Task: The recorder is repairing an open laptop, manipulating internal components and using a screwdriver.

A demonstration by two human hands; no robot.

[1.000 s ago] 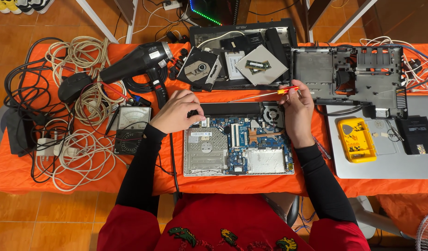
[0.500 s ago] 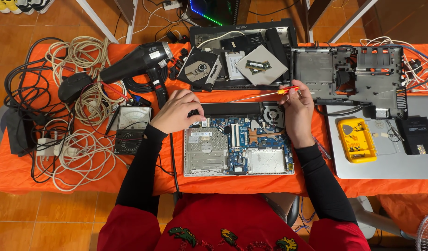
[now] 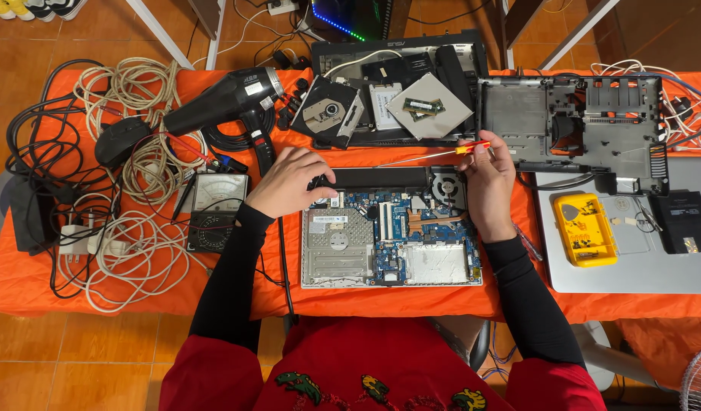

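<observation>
opened laptop (image 3: 391, 237) at bench's front edge: left hand (image 3: 291, 181) curled, steadying its top-left corner; right hand (image 3: 487, 176) gripping screwdriver (image 3: 434, 154) levelled above.

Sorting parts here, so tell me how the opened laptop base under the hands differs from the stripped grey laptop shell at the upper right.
The opened laptop base still carries a blue circuit board and a fan; the stripped grey laptop shell looks gutted. The base lies before the person, the shell farther right. Both lie flat on the orange tablecloth.
</observation>
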